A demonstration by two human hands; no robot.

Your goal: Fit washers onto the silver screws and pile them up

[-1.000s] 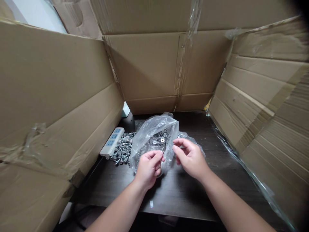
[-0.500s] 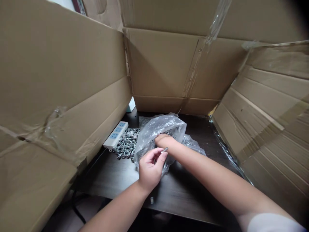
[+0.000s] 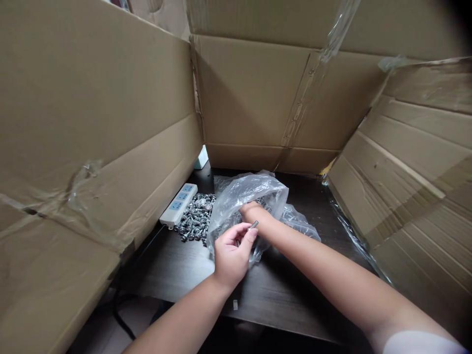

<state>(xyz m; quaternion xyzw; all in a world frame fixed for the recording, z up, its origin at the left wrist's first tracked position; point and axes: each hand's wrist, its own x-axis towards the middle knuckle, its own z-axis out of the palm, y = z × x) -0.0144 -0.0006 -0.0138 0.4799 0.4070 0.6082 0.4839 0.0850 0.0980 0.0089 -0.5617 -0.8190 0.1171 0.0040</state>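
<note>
My left hand (image 3: 233,253) is closed in front of the bag, thumb and fingers pinching a metal bolt (image 3: 253,225) whose thin shank sticks out up and to the right. My right hand (image 3: 251,209) reaches into the mouth of a clear plastic bag (image 3: 236,189), and its fingers are hidden inside. Small metal washers (image 3: 261,200) show in the bag beyond the wrist. To the left of the bag lies a heap of bolts (image 3: 193,221) on the dark table (image 3: 177,275).
A white power strip (image 3: 179,204) lies along the left of the bolt heap. More plastic bag (image 3: 300,222) lies to the right, behind my forearm. A small pale scrap (image 3: 235,305) is near the front edge. Cardboard walls (image 3: 254,98) stand at the back and both sides.
My right hand has moved from beside the bag's opening down into it. My left hand stays near the bag's front with the bolt, now turned so its shank shows. The view has shifted slightly.
</note>
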